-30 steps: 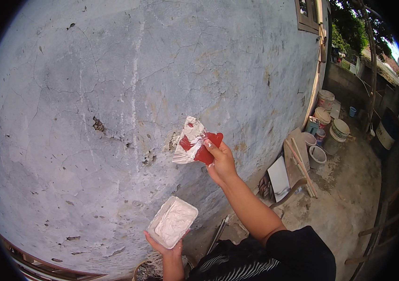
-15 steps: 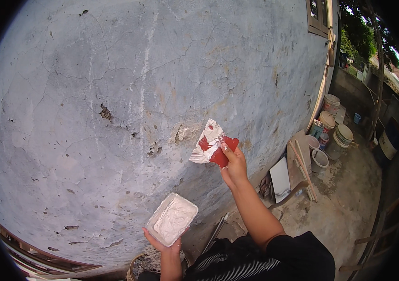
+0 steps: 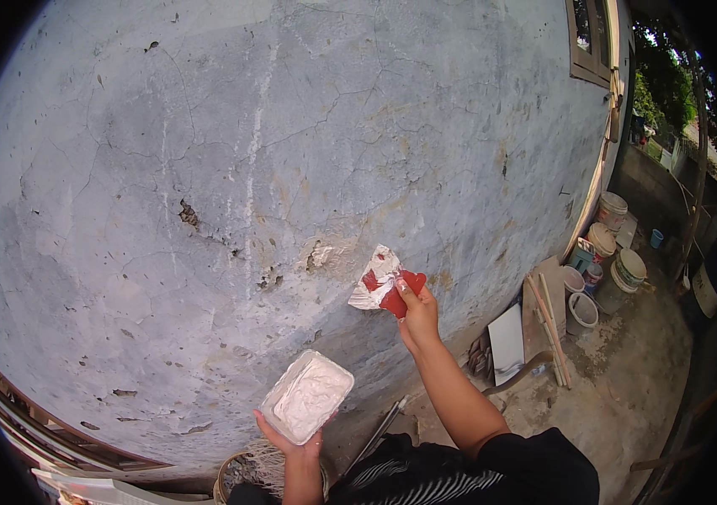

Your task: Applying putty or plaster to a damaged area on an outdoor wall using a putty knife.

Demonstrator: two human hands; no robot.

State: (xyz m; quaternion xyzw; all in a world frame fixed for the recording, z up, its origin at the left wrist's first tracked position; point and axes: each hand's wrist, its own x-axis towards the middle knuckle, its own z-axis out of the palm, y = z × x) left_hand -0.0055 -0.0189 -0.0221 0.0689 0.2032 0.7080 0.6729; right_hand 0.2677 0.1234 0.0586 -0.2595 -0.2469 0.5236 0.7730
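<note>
Gripping a red scraper [image 3: 385, 284] in the head view, the right hand [image 3: 422, 313] lays its thumb over the tool's upper face. The scraper's broad edge faces left, away from the grip, and slants from upper right to lower left; that edge is its longest visible line, while the red, curved end points back rightward into the hand. It is thin and fan-shaped, its face streaked with ridged white paste; whether it touches the wall [image 3: 190, 151] cannot be told.

Below and left of this grip, the left hand [image 3: 298, 453] cradles a pale rectangular tub [image 3: 284, 383] from beneath. The tub has rounded corners, a long axis running from upper right to lower left, and lumpy pinkish-white paste [image 3: 316, 394] inside.

Just up and left of the right grip, a rough, chipped patch [image 3: 329, 255] breaks the cracked, pitted, bluish-grey wall. Rightward from the grip stand round buckets [image 3: 628, 269], with a flat white panel [image 3: 506, 343] nearer it.
</note>
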